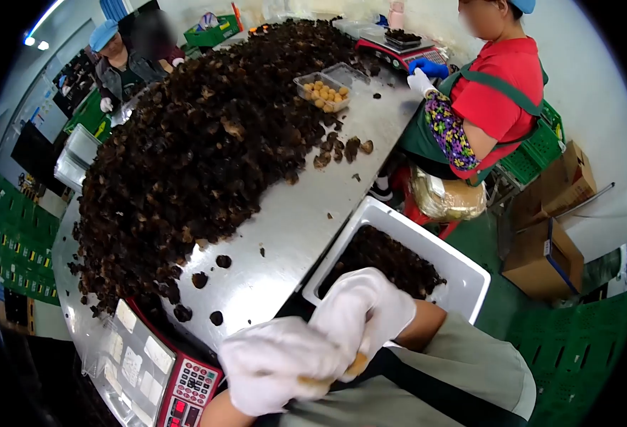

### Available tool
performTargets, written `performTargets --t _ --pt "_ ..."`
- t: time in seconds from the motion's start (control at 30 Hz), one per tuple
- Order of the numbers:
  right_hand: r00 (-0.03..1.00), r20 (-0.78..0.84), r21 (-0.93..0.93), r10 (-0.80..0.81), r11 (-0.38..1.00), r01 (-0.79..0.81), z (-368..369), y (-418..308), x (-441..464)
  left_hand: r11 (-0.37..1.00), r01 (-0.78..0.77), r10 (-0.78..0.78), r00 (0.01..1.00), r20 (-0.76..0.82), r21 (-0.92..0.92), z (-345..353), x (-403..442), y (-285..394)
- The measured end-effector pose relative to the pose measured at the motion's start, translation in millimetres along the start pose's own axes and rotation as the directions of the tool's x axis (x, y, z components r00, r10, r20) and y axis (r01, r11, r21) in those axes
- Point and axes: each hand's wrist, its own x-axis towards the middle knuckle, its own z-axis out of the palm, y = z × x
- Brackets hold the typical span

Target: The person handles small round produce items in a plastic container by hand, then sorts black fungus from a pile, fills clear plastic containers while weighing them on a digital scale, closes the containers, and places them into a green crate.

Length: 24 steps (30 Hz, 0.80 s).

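My left hand (pixel 278 363) and my right hand (pixel 363 309), both in white knitted gloves, are together at the table's near edge. Their fingers are curled closed and meet. Yellowish-brown patches show at the fingertips; whether these are stains or a small item is unclear, and what the hands hold is hidden. Just beyond my right hand, a white plastic bin (pixel 463 265) contains dark brown pieces (pixel 392 260). A large heap of dark, mushroom-like pieces (pixel 192 135) covers much of the metal table (pixel 292 220). Several loose dark pieces (pixel 199 280) lie near my left hand.
A red digital scale (pixel 196 381) stands at the lower left. Beside the heap is a clear box of round tan pieces (pixel 324 94). A co-worker (pixel 495 92) stands at the right near another scale (pixel 402 50); another person (pixel 118 64) is across the table. Cardboard boxes (pixel 545 260) sit on the floor.
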Motion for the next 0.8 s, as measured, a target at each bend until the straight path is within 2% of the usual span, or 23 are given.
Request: performTargets --t 0.03,0.07,0.13,0.2,0.23,0.27,0.3,0.33,0.37,0.4,0.43,0.47,0.53,0.57,0.6,0.63,0.67,0.7,0.73,0.77,0.8 --pt "0.994 -0.037 -0.118 -0.104 0.988 0.099 -15.1 3.4 -8.0 0.971 0.068 -0.062 0.997 -0.034 0.228 3.7 7.0 -0.5" --pt "0.976 -0.059 -0.232 -0.208 0.954 0.189 -32.0 5.3 -18.0 0.887 0.138 -0.109 0.990 -0.089 0.440 9.1 13.2 -2.0" --pt "0.968 -0.240 -0.134 0.077 0.985 -0.112 -61.3 -10.6 -59.4 0.830 0.071 -0.146 0.985 0.092 0.553 3.3 17.3 -25.1" --pt "0.784 -0.563 -0.153 0.262 0.899 -0.410 -75.9 -24.3 -89.5 0.751 0.236 -0.368 0.925 0.094 0.616 3.5 11.6 -43.7" --pt "0.681 -0.627 -0.172 0.378 0.785 -0.595 -86.0 -25.7 -99.0 0.729 0.268 -0.399 0.914 0.073 0.631 1.6 2.4 -55.4" --pt "0.558 -0.691 -0.182 0.460 0.636 -0.750 -97.6 -23.6 -107.7 0.676 0.246 -0.380 0.924 0.042 0.695 -1.5 -9.0 -67.9" --pt "0.553 -0.724 -0.413 0.413 0.383 -0.826 -105.4 -18.7 -121.6 0.621 0.312 -0.427 0.904 -0.024 0.719 -6.0 -21.6 -72.7" --pt "0.575 -0.738 -0.589 0.354 0.078 -0.804 -112.8 -11.2 -135.4 0.563 0.378 -0.466 0.879 -0.095 0.735 -10.1 -33.7 -75.5" --pt "0.491 -0.816 -0.569 0.304 -0.271 -0.777 -125.3 2.3 -146.9 0.535 0.466 -0.515 0.841 -0.165 0.705 -16.2 -46.4 -75.1" --pt "0.437 -0.875 -0.470 0.207 -0.579 -0.666 -132.1 16.9 -152.6 0.485 0.423 -0.413 0.882 -0.225 0.765 -20.8 -63.0 -74.2" --pt "0.503 -0.853 -0.507 0.140 -0.454 -0.733 -130.3 20.6 -146.9 0.465 0.406 -0.333 0.904 -0.269 0.787 -27.0 -80.3 -72.5" --pt "0.646 -0.764 -0.631 0.011 -0.223 -0.743 -132.6 32.8 -146.2 0.441 0.386 -0.242 0.920 -0.307 0.810 -31.6 -96.8 -68.2" --pt "0.708 -0.706 -0.704 0.014 -0.134 -0.698 -139.4 57.3 -115.6 0.516 0.566 -0.260 0.818 -0.513 0.643 -34.8 -132.7 -48.1" --pt "0.789 -0.614 -0.776 -0.024 -0.162 -0.609 -129.7 66.9 -89.4 0.522 0.625 -0.246 0.762 -0.598 0.581 -29.1 -136.6 -23.3" --pt "0.838 -0.545 -0.822 0.034 -0.221 -0.525 -126.4 79.3 -67.7 0.517 0.622 -0.178 0.751 -0.636 0.588 -25.9 -143.8 0.5" --pt "0.900 -0.435 -0.894 0.022 -0.134 -0.428 -114.3 89.9 -40.6 0.393 0.543 -0.018 0.811 -0.584 0.742 -14.3 -137.6 37.4" --pt "0.950 -0.313 -0.949 0.011 -0.042 -0.312 -103.7 99.9 -19.3 0.453 0.486 0.164 0.778 -0.606 0.747 2.1 -139.3 65.0" --pt "0.967 -0.250 -0.968 0.056 -0.021 -0.250 -103.0 113.0 -6.0 0.545 0.295 0.388 0.741 -0.548 0.785 17.8 -138.4 87.2" --pt "0.963 -0.253 -0.957 0.092 0.124 -0.263 -103.1 131.6 7.3 0.601 0.011 0.538 0.733 -0.415 0.799 29.0 -135.4 109.0" --pt "0.959 -0.250 -0.924 0.134 0.263 -0.278 -102.6 151.2 23.3 0.591 -0.156 0.675 0.633 -0.379 0.791 52.0 -119.8 121.6" --pt "0.969 -0.174 -0.933 0.176 0.286 -0.219 -101.3 169.3 36.6 0.580 -0.253 0.771 0.477 -0.422 0.774 80.2 -114.5 128.8"
